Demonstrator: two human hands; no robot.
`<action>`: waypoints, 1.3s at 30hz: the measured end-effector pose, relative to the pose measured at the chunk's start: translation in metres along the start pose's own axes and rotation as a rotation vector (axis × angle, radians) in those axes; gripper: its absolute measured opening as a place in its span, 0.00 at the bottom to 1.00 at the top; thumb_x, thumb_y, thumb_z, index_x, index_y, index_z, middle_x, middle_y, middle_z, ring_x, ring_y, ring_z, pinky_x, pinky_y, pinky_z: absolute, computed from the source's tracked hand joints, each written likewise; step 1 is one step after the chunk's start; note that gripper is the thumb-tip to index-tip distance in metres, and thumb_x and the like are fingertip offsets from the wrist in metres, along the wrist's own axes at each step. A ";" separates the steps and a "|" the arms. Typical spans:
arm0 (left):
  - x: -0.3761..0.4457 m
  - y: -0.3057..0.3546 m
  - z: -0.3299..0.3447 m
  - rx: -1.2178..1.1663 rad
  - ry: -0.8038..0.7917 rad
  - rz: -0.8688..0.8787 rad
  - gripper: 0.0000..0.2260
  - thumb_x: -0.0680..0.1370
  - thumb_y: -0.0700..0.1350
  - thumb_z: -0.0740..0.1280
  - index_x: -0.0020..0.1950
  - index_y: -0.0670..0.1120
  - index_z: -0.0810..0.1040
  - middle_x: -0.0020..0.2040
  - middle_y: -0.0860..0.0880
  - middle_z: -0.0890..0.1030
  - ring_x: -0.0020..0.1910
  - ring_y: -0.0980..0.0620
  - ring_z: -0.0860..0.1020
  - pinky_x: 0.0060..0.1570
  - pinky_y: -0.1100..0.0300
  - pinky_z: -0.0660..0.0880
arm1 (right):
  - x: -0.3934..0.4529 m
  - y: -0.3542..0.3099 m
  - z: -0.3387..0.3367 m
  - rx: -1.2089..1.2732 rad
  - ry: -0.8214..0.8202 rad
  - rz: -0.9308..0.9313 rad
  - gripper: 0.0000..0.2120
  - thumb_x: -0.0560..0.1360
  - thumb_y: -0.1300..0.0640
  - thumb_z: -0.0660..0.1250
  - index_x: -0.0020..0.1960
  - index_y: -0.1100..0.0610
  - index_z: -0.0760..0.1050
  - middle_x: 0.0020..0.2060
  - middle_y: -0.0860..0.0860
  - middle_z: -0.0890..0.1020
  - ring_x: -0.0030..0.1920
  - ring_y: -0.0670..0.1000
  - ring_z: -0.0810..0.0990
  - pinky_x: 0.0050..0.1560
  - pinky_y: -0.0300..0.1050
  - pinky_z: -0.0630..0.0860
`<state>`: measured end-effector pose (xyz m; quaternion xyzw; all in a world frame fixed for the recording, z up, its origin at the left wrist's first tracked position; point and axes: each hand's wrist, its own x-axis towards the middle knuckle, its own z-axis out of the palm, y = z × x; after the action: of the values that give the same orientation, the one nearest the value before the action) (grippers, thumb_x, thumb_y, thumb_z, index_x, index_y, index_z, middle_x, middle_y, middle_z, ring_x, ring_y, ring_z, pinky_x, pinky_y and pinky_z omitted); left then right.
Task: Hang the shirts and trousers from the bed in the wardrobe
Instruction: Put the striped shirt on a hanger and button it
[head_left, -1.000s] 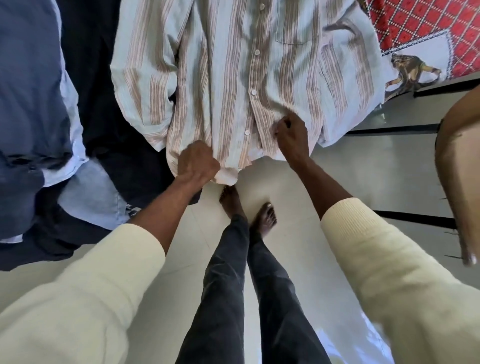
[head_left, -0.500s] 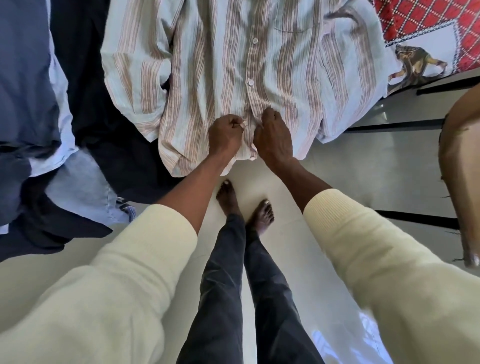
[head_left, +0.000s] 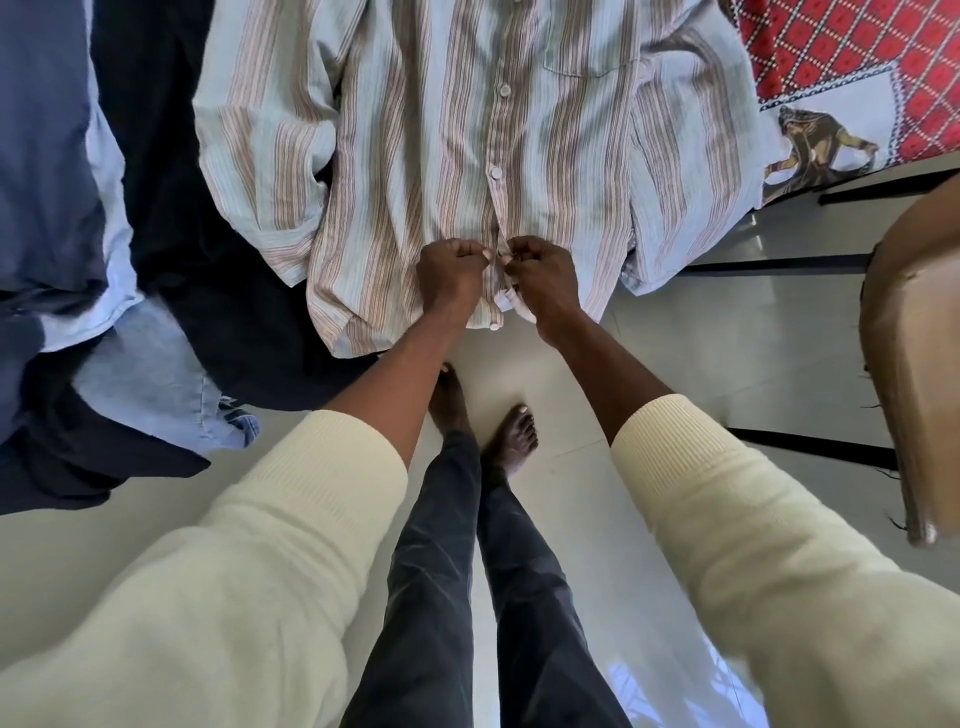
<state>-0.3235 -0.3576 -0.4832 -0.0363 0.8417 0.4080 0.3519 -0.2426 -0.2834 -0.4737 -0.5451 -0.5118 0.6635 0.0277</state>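
Head | striped shirt (head_left: 415, 156) (buttoned, hanging) | both hands pinch placket

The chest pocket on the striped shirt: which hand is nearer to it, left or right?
Right. The right hand pinches the front opening of the striped shirt, lower than the chest pocket and slightly to its left. The left hand pinches the opening further left.

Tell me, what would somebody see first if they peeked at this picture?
First, the big striped shirt hanging in the middle, with the left hand and right hand pinching its front edges together low down near the buttons. Then the dark blue clothes hanging on the left and the red patterned cloth at top right.
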 end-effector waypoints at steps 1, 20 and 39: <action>-0.002 -0.001 -0.001 -0.032 -0.012 -0.002 0.03 0.74 0.39 0.73 0.41 0.44 0.84 0.38 0.47 0.85 0.35 0.55 0.81 0.38 0.62 0.77 | 0.000 -0.001 0.000 0.024 -0.002 0.013 0.09 0.74 0.71 0.67 0.42 0.57 0.79 0.32 0.50 0.79 0.34 0.47 0.77 0.37 0.38 0.74; -0.011 -0.003 0.003 -0.381 -0.010 -0.216 0.01 0.73 0.34 0.73 0.44 0.39 0.83 0.37 0.44 0.85 0.34 0.48 0.83 0.37 0.60 0.80 | 0.004 0.000 0.001 0.062 0.057 0.160 0.07 0.71 0.67 0.64 0.35 0.63 0.78 0.29 0.56 0.78 0.26 0.48 0.74 0.27 0.38 0.69; 0.017 -0.001 -0.015 0.197 -0.203 0.234 0.07 0.77 0.43 0.67 0.43 0.41 0.82 0.39 0.45 0.84 0.41 0.44 0.83 0.45 0.46 0.81 | 0.016 0.001 0.001 -0.585 0.039 -0.355 0.05 0.73 0.62 0.68 0.45 0.57 0.84 0.39 0.48 0.83 0.42 0.50 0.81 0.41 0.41 0.72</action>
<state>-0.3442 -0.3648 -0.4885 0.1381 0.8362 0.3632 0.3870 -0.2494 -0.2749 -0.4852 -0.4449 -0.7666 0.4630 -0.0048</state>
